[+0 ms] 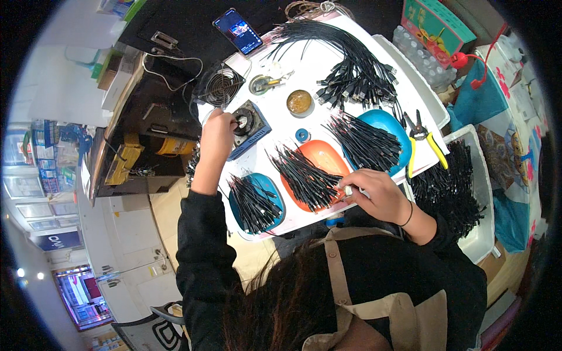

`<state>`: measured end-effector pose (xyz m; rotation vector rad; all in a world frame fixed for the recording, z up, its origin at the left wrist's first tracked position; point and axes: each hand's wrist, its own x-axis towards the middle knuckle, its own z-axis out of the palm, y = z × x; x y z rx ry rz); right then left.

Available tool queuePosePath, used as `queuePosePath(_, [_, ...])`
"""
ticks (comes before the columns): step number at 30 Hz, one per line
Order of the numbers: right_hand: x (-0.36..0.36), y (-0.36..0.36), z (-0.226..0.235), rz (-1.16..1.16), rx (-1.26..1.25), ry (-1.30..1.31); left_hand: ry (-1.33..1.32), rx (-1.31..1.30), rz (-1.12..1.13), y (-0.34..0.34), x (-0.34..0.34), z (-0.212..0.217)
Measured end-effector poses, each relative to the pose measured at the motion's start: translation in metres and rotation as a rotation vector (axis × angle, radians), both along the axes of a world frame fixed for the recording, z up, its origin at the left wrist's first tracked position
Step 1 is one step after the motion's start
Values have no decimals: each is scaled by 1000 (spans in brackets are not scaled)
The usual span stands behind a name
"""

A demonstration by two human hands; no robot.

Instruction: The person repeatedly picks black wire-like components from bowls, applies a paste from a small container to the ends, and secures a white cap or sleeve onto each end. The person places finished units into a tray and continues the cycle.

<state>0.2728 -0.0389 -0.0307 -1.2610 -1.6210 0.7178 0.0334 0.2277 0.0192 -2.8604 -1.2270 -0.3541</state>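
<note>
My left hand (pixel 216 140) is closed in a pinch beside a small metal-and-blue box unit (pixel 253 133) with a round black top. What its fingertips hold is too small to make out. My right hand (pixel 377 196) pinches at the near right ends of the black cables (pixel 304 181) in an orange tray (pixel 328 155); a small pale piece shows at its fingertips. To the left of that tray, more cut cables (pixel 252 202) lie in a dark blue tray (pixel 275 193). Another bunch (pixel 366 140) rests in a bright blue tray (pixel 397 133) to the right.
Across the white table lie a tin of amber material (pixel 299 102), a small blue ring (pixel 302 136), a fan (pixel 222 86) and a lit phone (pixel 237 30). Long cables (pixel 357 70) spread at the back. Yellow-handled pliers (pixel 422 143) sit by a white bin (pixel 486 210) of cables.
</note>
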Motion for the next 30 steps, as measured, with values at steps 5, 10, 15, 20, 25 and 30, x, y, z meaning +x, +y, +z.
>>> queuePosePath(5, [-12, 3, 17, 86, -91, 168, -895, -710, 158, -91, -8, 39])
queuePosePath(10, [-60, 2, 20, 260, 98, 388, -1482, -1121, 35, -199, 26, 56])
queuePosePath(15, [-53, -41, 33, 346, -127, 413, -1417, -1328, -354, -237, 70, 58])
queuePosePath(20, [39, -131, 65, 14, 14, 738, -1214, -1261, -261, -255, 80, 55])
queuePosePath(25, [118, -234, 87, -738, -44, 381, -895, -1381, -236, -248, 51, 25])
queuePosePath(30, [186, -222, -11, -991, -380, -143, -713, -1431, -27, -245, 8, -15])
